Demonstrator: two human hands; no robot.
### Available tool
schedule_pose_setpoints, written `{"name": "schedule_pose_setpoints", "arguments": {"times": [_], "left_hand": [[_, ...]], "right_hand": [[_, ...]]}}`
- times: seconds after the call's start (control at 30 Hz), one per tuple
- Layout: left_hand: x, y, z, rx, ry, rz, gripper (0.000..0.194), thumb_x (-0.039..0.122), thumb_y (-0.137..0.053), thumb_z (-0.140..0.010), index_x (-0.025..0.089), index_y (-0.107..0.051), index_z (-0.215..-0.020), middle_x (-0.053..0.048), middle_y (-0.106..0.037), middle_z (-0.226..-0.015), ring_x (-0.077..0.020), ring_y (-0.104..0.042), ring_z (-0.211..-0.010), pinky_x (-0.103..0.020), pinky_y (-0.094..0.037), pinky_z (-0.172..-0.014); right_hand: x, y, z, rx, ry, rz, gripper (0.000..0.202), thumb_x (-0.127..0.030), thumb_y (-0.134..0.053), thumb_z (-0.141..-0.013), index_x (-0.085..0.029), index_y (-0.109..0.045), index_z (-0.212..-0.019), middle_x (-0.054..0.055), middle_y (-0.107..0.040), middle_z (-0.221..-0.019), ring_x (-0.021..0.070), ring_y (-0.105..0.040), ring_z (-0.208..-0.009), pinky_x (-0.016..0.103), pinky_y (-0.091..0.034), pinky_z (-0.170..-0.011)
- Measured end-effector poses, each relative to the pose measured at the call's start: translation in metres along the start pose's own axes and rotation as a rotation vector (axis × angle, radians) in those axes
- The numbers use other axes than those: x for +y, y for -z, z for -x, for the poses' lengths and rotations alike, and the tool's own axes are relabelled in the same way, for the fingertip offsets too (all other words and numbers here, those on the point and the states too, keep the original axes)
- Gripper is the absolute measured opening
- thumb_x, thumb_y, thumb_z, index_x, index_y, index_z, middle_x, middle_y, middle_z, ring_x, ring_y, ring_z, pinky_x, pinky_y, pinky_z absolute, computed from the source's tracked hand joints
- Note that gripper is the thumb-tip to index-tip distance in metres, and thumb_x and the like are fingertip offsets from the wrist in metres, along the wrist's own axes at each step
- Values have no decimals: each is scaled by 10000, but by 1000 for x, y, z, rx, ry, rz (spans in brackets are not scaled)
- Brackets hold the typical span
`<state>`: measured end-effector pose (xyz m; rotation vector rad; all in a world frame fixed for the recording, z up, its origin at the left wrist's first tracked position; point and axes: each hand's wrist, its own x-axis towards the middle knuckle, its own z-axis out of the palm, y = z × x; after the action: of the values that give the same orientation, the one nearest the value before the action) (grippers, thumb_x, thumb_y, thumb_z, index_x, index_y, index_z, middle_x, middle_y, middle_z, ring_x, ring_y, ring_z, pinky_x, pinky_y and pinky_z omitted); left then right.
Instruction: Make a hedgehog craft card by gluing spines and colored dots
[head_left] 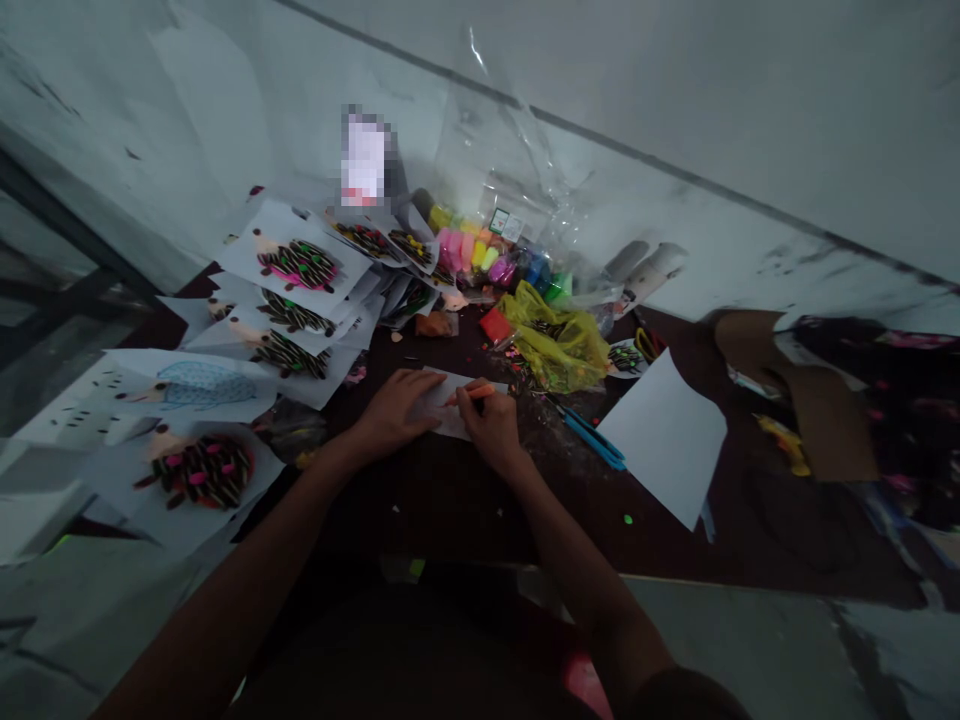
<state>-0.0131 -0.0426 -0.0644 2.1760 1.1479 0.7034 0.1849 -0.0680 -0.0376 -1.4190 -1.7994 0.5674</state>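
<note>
A small sheet of white paper lies on the dark table in front of me. My left hand rests on its left side, fingers stretched out and holding nothing. My right hand is over the paper's right side, closed round an orange pen whose tip points left, near the sheet. Any marks on this sheet are too dim to make out. Just beyond the right hand, a crumpled yellow plastic bag lies among small dark and coloured bits.
Hedgehog pictures are piled at the left. Clear bags with coloured clay stand against the wall. A blue cutter lies right of my hands, beside a larger white sheet. Brown cardboard is farther right.
</note>
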Motion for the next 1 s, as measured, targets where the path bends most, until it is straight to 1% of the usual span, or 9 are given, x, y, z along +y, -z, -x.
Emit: {"name": "schedule_pose_setpoints", "arguments": {"times": [0.13, 0.27, 0.4, 0.53, 0.6, 0.67, 0.8, 0.9, 1.0], "left_hand": [[1, -1, 0, 11, 5, -4, 591, 332, -701, -817, 196, -597, -1382, -108, -643, -1401, -321, -548, -1278, -514, -409, -1124], [3, 2, 0, -11, 11, -17, 604, 322, -705, -814, 169, -594, -1388, -131, -641, -1396, -328, -551, -1272, -519, -416, -1116], [4, 5, 0, -29, 10, -21, 614, 334, -705, -816, 181, -585, -1399, -125, -640, -1395, -325, -549, -1271, -517, -416, -1118], [5, 5, 1, -20, 2, -25, 606, 338, -690, -821, 179, -582, -1396, -123, -637, -1398, -325, -542, -1280, -515, -415, -1126], [6, 4, 2, -2, -3, -35, 589, 340, -675, -829, 175, -586, -1387, -128, -645, -1380, -327, -545, -1276, -517, -422, -1121], [7, 4, 2, 17, -8, -48, 569, 346, -660, -834, 174, -595, -1373, -130, -655, -1359, -327, -555, -1263, -524, -426, -1115], [12, 3, 3, 54, -3, -63, 535, 333, -635, -826, 173, -620, -1337, -135, -676, -1312, -332, -578, -1224, -546, -436, -1099], [16, 4, 4, 108, -12, -30, 507, 313, -605, -829, 168, -634, -1314, -140, -684, -1292, -328, -590, -1214, -547, -441, -1100], [21, 9, 4, 172, -22, 25, 474, 259, -539, -843, 171, -645, -1297, -131, -682, -1287, -311, -588, -1232, -536, -444, -1110]], "right_hand": [[0, 6, 0, 43, 42, 20, 332, -356, -495, -1001, -187, -674, -778, 40, -697, -746, 127, -618, -606, 251, -473, -633], [2, 13, -2, 130, 46, 75, 343, -361, -479, -1010, -187, -668, -782, 49, -687, -735, 139, -634, -633, 258, -480, -650], [9, 26, -7, 153, -36, 218, 294, -340, -504, -998, -187, -654, -796, 55, -673, -711, 158, -633, -636, 272, -467, -652], [8, 51, -12, 138, -203, 482, 291, -358, -529, -987, -172, -655, -803, 55, -635, -652, 189, -610, -615, 294, -419, -635], [3, 65, -14, 32, -274, 586, 330, -379, -495, -1010, -162, -684, -850, 71, -671, -689, 197, -619, -640, 294, -403, -644], [-3, 77, -16, -76, -361, 684, 366, -409, -481, -1022, -157, -712, -892, 99, -718, -769, 213, -657, -719, 288, -406, -666], [-13, 90, -16, -281, -520, 793, 426, -490, -494, -1022, -158, -750, -946, 150, -767, -934, 258, -717, -904, 302, -451, -754], [-15, 92, -14, -354, -558, 824, 469, -525, -498, -1016, -142, -768, -1015, 192, -769, -1014, 292, -731, -983, 323, -479, -793], [-16, 93, -11, -383, -551, 844, 445, -496, -532, -1007, -125, -773, -1048, 217, -767, -1031, 313, -733, -1016, 336, -493, -807]]}}
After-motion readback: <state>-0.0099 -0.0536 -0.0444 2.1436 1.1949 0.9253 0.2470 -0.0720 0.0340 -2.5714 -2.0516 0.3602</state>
